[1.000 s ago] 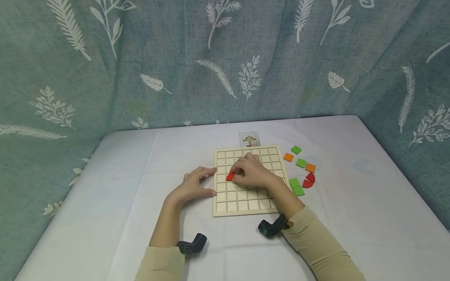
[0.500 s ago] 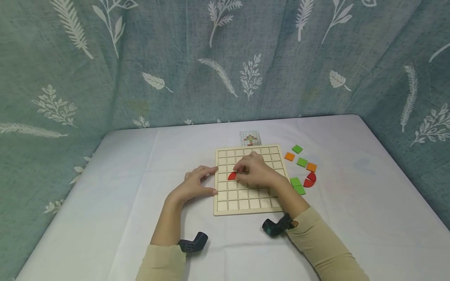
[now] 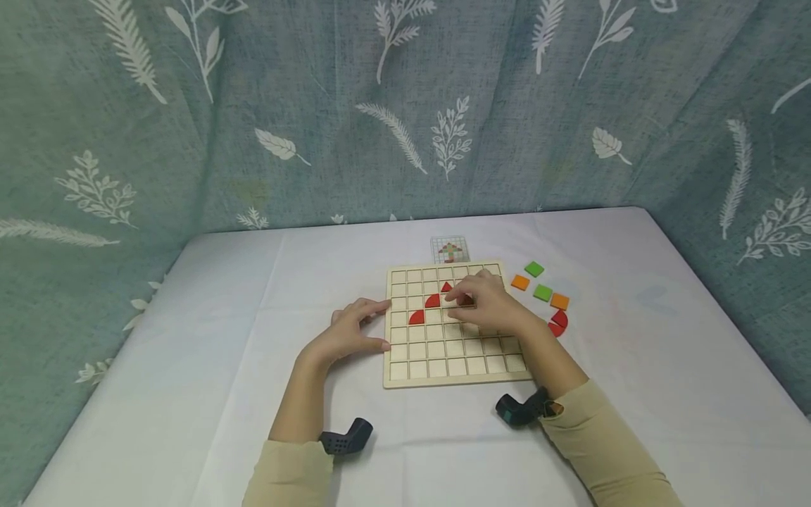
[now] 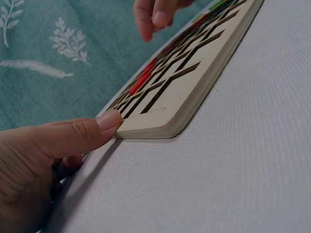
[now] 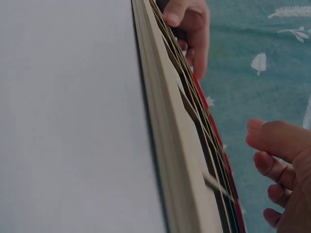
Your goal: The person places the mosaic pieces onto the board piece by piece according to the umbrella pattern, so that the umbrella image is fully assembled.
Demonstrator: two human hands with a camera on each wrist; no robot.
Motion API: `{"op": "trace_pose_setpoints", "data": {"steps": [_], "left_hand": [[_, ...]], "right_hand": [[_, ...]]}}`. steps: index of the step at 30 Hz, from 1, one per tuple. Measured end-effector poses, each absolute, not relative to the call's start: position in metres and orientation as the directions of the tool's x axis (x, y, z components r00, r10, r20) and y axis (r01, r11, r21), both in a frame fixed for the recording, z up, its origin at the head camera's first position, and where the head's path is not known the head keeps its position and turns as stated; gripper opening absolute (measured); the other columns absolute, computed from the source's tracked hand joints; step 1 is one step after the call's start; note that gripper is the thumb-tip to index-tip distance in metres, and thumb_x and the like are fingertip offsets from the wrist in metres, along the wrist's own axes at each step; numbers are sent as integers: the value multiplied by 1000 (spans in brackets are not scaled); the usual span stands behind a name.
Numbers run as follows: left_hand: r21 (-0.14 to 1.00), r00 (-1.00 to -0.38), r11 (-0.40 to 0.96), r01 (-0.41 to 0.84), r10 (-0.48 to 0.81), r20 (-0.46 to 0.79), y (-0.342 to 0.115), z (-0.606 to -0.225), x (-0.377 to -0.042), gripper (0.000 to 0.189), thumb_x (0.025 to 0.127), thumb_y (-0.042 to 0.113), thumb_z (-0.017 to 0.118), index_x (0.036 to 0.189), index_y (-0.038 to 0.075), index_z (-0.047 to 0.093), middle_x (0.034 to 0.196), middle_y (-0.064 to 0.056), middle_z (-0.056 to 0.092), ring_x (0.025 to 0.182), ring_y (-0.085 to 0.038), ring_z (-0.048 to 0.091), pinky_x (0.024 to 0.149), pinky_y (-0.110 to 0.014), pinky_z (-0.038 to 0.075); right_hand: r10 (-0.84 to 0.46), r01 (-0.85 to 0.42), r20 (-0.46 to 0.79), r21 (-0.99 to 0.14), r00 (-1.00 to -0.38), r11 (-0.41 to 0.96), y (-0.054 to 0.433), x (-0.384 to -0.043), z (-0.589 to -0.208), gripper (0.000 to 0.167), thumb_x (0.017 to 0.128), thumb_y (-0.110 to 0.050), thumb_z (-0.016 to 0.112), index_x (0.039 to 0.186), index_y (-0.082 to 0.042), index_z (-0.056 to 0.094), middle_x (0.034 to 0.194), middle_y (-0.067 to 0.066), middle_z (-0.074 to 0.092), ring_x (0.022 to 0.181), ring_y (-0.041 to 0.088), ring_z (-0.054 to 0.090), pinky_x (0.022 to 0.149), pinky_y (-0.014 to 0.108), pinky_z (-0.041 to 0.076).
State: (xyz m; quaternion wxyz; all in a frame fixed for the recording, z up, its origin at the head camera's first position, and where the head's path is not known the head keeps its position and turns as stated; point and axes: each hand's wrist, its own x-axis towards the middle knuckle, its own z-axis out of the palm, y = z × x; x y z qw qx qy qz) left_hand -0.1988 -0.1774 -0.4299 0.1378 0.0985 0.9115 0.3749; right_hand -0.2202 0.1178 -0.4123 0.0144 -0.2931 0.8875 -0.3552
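A wooden grid board (image 3: 418, 370) lies in front of me on the white cloth. My left hand (image 3: 342, 336) touches its left edge with thumb and fingertips spread apart; in the left wrist view the thumb (image 4: 87, 131) rests at the board's corner. On the grid sit a red quarter-circle tile (image 3: 417, 317), a second red quarter-circle tile (image 3: 433, 301) and a small red triangle tile (image 3: 446, 287). My right hand (image 3: 486, 304) hovers over the grid, fingers loosely bent with nothing between them. It partly covers another red tile (image 3: 467, 301).
Behind the board lies a printed pattern card (image 3: 450, 249). To the right are loose tiles: green (image 3: 534, 269), orange (image 3: 520, 282), and red quarter-circle tiles (image 3: 559, 321) near my right forearm. A patterned curtain (image 3: 317, 141) closes off the back.
My right hand has let go of the lower-left red quarter-circle tile and moved right, uncovering red tiles on the grid. Its forearm now hides the nearest green tiles. My left hand stays put.
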Motion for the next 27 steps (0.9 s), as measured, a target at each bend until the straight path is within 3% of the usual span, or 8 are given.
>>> {"op": "trace_pose_setpoints", "data": {"steps": [7,14,21,27], "left_hand": [[715,-939,695,77,292,-182,-177,-427,-199,83,62,33,87,137,26,51,129,5,51,117,-24,36,94,-48,33],[718,-943,694,62,276,-185,-176,-427,-198,83,61,33,87,136,27,52,127,4,52,116,-23,37,94,-48,34],[720,-946,691,59,268,-181,-177,-428,-197,82,62,32,87,136,28,52,127,5,52,117,-23,37,94,-49,34],[717,-946,695,61,269,-180,-177,-428,-197,84,60,34,87,136,27,52,127,4,53,117,-24,37,95,-49,34]], "right_hand": [[-473,-458,170,-655,-865,601,150,-218,-414,21,82,-20,73,101,-11,72,91,0,64,90,21,40,83,43,24],[-466,-470,201,-660,-862,586,169,-216,-415,24,80,-17,74,101,-7,70,84,1,62,86,24,41,85,47,23],[-451,-457,198,-664,-871,592,186,-210,-411,22,81,-13,72,100,-3,69,84,2,62,93,27,47,88,53,20],[-405,-407,164,-656,-899,636,204,-201,-406,23,81,-14,71,101,-2,69,85,4,60,92,27,43,85,47,24]]}}
